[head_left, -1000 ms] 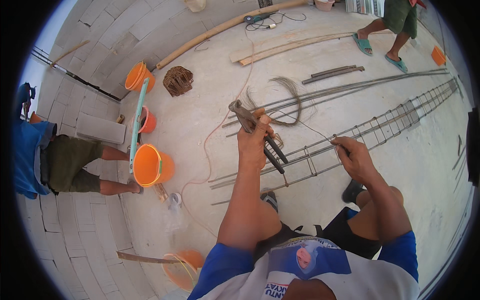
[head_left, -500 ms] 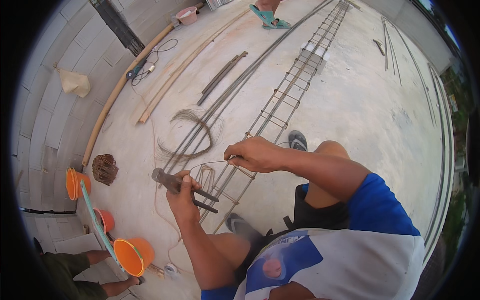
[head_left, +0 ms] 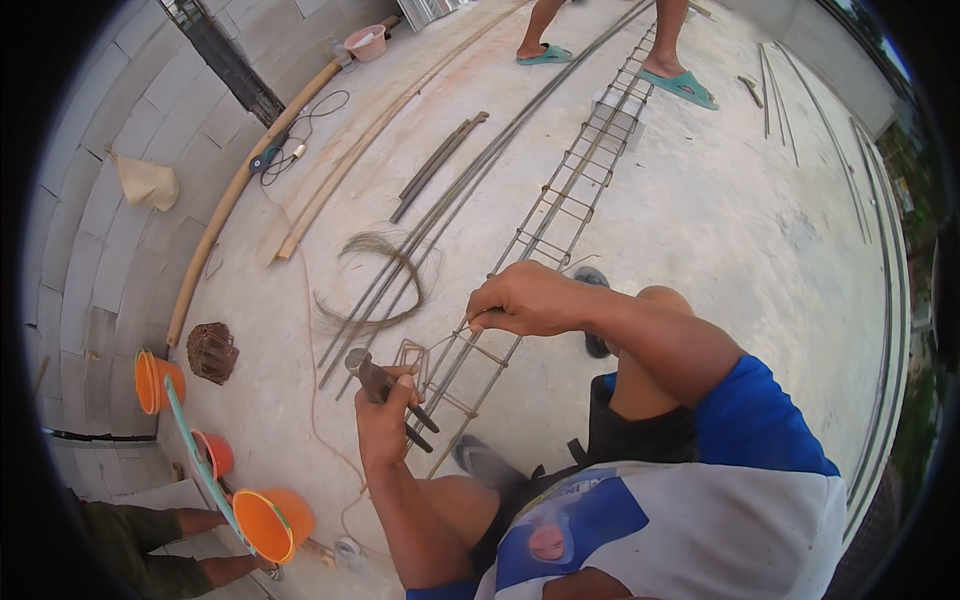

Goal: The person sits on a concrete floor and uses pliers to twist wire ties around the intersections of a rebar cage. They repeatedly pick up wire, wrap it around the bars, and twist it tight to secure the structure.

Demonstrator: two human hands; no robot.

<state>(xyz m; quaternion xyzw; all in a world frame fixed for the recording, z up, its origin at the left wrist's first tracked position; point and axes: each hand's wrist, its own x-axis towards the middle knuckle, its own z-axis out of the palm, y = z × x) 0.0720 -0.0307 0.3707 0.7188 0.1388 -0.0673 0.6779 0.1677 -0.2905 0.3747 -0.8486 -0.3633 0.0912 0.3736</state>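
My left hand (head_left: 383, 430) is wrapped round a pair of dark steel pincers (head_left: 376, 384), jaws pointing up and away, its two handles sticking out toward the rebar cage. The pincers are beside the cage, apart from its bars. With thumb and fingertips pinched together, my right hand (head_left: 530, 300) holds a thin tie wire (head_left: 446, 338) over the cage's left side. The wire's far end is hard to make out. A long rebar cage (head_left: 567, 207) with square stirrups runs from between my feet to the far end. A loose bent stirrup (head_left: 408, 356) lies near the pincers.
A bundle of thin wire (head_left: 415, 285) lies across long loose bars (head_left: 462, 182) left of the cage. Orange buckets (head_left: 272, 525) and a heap of rusty stirrups (head_left: 212, 352) are at the left. One person's sandalled foot (head_left: 680, 86) is beside the cage's far part; another person's legs (head_left: 195, 545) show lower left.
The pincers and my left hand have shifted right and slightly down, nearer the cage. My right hand has moved slightly right. The sandalled person now has one foot on each side of the cage.
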